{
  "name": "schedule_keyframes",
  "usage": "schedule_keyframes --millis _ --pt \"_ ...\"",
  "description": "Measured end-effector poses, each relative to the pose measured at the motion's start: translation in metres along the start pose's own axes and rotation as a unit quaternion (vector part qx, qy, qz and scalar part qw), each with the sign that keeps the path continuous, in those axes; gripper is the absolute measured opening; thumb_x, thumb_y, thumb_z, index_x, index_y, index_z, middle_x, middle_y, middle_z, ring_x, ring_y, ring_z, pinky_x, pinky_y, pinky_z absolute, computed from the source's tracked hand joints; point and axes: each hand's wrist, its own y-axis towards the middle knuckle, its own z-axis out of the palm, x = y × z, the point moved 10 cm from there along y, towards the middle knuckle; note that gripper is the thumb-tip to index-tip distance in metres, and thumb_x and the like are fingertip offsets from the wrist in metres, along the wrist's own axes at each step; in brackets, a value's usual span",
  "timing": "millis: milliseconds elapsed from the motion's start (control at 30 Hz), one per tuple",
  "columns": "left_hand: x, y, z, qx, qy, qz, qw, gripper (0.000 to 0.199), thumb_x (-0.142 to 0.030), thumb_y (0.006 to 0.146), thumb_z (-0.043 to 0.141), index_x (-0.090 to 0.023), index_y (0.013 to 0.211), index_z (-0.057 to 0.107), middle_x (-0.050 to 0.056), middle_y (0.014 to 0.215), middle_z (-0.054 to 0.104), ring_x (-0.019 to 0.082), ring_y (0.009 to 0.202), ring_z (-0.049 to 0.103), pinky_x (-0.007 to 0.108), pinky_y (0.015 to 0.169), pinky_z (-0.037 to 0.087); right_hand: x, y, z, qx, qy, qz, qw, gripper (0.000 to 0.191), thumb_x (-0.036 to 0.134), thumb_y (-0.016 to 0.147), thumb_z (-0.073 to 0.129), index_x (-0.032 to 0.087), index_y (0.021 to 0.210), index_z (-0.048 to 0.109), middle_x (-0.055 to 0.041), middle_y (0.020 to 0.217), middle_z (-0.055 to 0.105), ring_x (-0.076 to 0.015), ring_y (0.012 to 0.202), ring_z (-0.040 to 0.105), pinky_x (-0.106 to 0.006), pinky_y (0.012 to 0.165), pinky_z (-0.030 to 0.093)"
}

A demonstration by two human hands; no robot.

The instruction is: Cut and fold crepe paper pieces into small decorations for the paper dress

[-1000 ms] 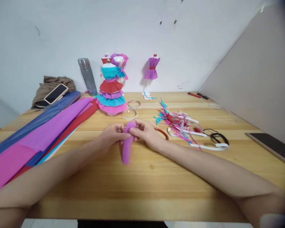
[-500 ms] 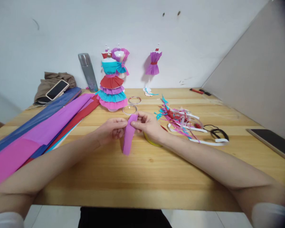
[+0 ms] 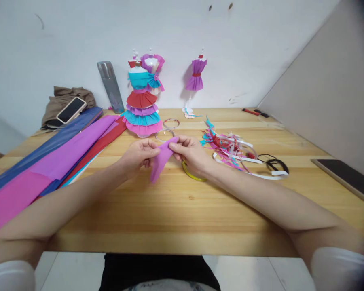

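Note:
Between my two hands a purple crepe paper strip is held up above the table, its lower end hanging free. My left hand pinches its left edge between thumb and fingers. With thumb and fingertips my right hand grips the upper right corner. Under the right hand lies a yellow ring, partly covered by it. Just beyond the hands are two thin rings on the wood. Behind them stands a small dress form in tiered blue, red, purple and pink paper ruffles.
Folded crepe paper sheets cover the left side, with a phone and brown cloth behind. A bottle leans on the wall. Another purple-dressed form stands at the back. Paper scraps and a dark tablet lie right.
My hands have drawn slightly apart at the strip's top, which is now spread wider and slants down to the left. The whole view has tilted slightly downward.

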Motion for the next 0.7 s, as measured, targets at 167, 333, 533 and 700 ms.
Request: schedule_keyframes --millis 167,333,533,700 --pt "-0.004 -0.003 0.013 0.070 0.013 -0.013 0.997 0.047 -0.052 0.067 0.082 -0.012 0.088 0.072 -0.004 0.052 0.052 0.004 0.041 0.037 0.021 0.041 0.019 0.001 -0.003 0.006 0.032 -0.027 0.003 0.999 0.028 0.041 0.063 0.085 0.018 0.069 0.069 0.0047 0.054 0.056 -0.0056 0.045 0.039 -0.023 0.045 0.026" --pt "-0.004 -0.007 0.018 0.076 0.008 -0.037 0.996 0.037 -0.042 0.060 0.087 -0.014 0.067 0.065 -0.005 0.049 0.048 0.003 0.043 0.035 0.019 0.044 0.022 0.007 -0.004 0.009 0.051 -0.063 -0.013 0.997 0.027 0.043 0.066 0.082 0.019 0.073 0.071 0.0039 0.055 0.056 -0.0066 0.047 0.038 -0.024 0.046 0.026" --pt "-0.008 0.000 0.003 0.019 0.001 0.001 1.000 0.035 -0.036 0.058 0.090 -0.014 0.076 0.069 0.002 0.069 0.069 0.010 0.061 0.059 0.022 0.057 0.043 0.005 -0.001 0.007 0.038 -0.063 0.000 0.997 0.033 0.044 0.062 0.084 0.020 0.069 0.063 0.0071 0.050 0.050 -0.0062 0.043 0.036 -0.024 0.046 0.025" --pt "-0.007 0.001 -0.003 0.011 0.007 0.016 1.000 0.039 -0.035 0.061 0.089 -0.012 0.087 0.072 0.004 0.073 0.070 0.010 0.060 0.058 0.022 0.056 0.041 0.003 0.000 0.008 0.045 -0.072 -0.003 0.996 0.035 0.046 0.065 0.082 0.019 0.066 0.059 0.0076 0.049 0.048 -0.0055 0.043 0.033 -0.024 0.046 0.023"
